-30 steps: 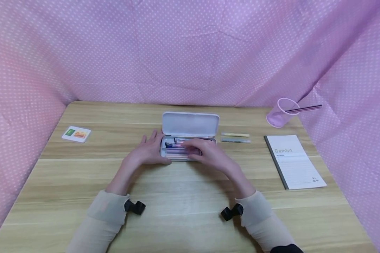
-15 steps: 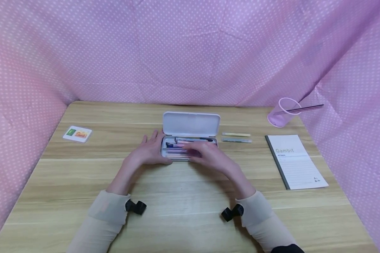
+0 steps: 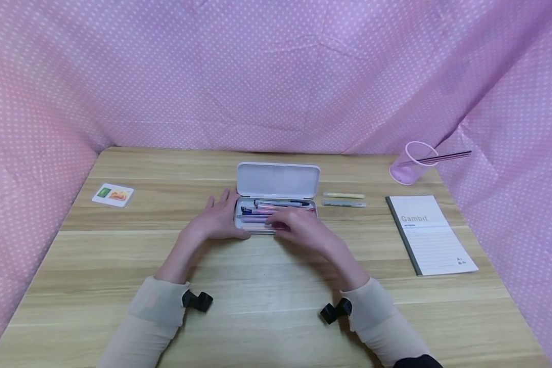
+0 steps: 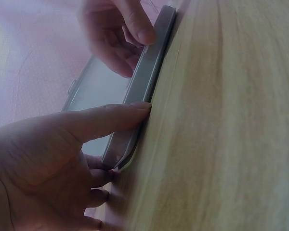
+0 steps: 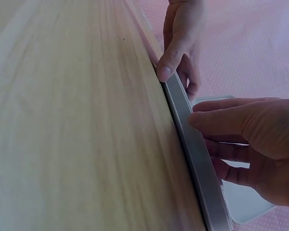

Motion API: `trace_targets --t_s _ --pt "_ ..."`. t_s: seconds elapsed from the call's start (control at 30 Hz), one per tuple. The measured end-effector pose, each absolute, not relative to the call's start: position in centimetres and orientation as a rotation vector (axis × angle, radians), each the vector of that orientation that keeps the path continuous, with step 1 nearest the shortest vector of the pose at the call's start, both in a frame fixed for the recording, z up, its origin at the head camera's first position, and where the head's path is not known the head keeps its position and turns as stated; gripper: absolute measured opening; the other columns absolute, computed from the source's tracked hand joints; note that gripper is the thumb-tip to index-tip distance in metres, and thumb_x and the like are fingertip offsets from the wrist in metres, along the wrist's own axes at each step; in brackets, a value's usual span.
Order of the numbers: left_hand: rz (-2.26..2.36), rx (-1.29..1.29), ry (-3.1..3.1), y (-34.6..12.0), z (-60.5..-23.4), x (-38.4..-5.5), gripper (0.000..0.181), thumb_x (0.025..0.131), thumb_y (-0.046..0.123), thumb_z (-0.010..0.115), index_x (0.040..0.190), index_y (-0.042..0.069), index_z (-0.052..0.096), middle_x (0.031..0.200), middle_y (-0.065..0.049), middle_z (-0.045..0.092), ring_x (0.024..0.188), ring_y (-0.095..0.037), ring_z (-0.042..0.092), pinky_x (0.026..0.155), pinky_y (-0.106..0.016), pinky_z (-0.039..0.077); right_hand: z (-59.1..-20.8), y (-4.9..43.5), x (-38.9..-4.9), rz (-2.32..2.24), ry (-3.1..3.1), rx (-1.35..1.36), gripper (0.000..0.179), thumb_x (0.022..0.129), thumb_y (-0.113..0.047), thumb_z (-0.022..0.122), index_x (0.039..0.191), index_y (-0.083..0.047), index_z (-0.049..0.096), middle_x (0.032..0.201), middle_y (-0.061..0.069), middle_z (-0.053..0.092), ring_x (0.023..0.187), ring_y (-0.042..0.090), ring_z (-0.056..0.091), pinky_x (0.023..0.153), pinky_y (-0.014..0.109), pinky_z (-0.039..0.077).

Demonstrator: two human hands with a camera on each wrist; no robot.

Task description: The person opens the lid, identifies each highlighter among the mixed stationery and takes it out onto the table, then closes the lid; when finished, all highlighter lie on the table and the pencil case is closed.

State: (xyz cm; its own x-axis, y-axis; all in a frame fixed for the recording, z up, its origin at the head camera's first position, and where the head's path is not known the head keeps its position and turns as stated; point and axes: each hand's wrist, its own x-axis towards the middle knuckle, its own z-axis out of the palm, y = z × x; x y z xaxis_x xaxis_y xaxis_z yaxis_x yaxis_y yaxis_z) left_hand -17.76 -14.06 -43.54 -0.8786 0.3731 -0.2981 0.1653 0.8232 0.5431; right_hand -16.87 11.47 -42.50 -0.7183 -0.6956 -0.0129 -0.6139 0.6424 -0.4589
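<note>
A pale metal pencil case (image 3: 277, 180) lies with its lid tipped back, several pens (image 3: 261, 210) lying lengthwise inside. My left hand (image 3: 220, 220) grips its left end, the thumb (image 4: 116, 118) along the front wall and the other fingers spread beside the end. My right hand (image 3: 301, 227) is over the right half of the case and covers part of the pens. Its fingers (image 5: 231, 153) are loosely bent and reach in behind the front wall (image 5: 195, 144), with the thumb near the front rim. Its fingertips are partly hidden, and no pen shows between them.
Right of the case lie a yellow slim stick (image 3: 343, 196) and a grey-blue one (image 3: 343, 203). Farther right are a notebook (image 3: 430, 235) and a pink cup (image 3: 402, 171) with thin sticks. At far left lies a white picture card (image 3: 112, 195) on the wooden table (image 3: 257, 306).
My right hand has shifted slightly toward the front of the case, so more of the pens at the back show. My left hand keeps its place.
</note>
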Motion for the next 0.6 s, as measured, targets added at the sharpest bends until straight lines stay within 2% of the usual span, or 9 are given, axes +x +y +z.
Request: trace_targets --t_s 0.6 --pt "0.732 0.391 2.607 -13.92 -43.32 -17.70 0.109 0.080 0.045 0.082 0.160 0.002 0.021 0.171 -0.029 0.008 0.161 -0.045 0.002 0.129 -0.065 -0.001 -42.74 11.03 -16.64 -0.590 2.713 -1.080 0.024 0.095 -0.011 0.072 0.119 -0.013 0.076 0.119 0.004 0.076 0.117 0.021 0.069 0.108 0.039 0.054"
